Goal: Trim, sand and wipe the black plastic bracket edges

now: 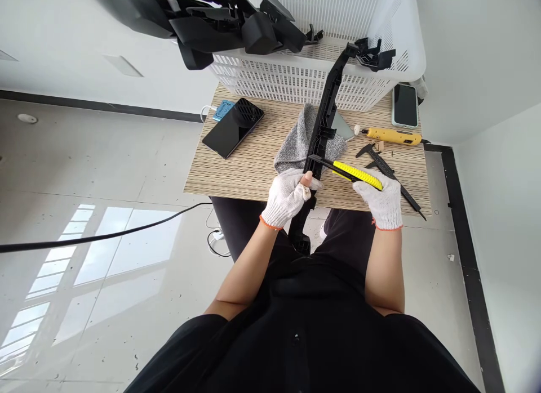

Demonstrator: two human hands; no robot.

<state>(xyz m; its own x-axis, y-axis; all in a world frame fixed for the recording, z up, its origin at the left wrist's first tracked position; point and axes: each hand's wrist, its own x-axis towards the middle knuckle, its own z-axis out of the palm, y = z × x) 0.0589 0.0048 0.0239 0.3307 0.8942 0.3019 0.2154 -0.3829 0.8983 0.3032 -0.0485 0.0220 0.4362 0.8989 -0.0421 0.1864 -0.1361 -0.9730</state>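
Observation:
My left hand (291, 196), in a white knitted glove with a bare thumb tip, is closed round a long black plastic part (324, 120). The part runs from the basket's edge down past the table's front edge towards my lap. Gloved as well, my right hand (382, 196) grips a yellow and black utility knife (358, 174). The knife points left, and its dark blade lies over the part just above my left hand. Beneath the part a grey cloth (296, 145) is bunched on the striped wooden table (245, 176).
A white basket (287, 77) with black plastic parts (236, 32) stands behind. A large black phone (234, 128) and blue item (223, 110) lie left. At right are a yellow rotary tool (393, 136), black calipers (393, 176) and another phone (404, 106).

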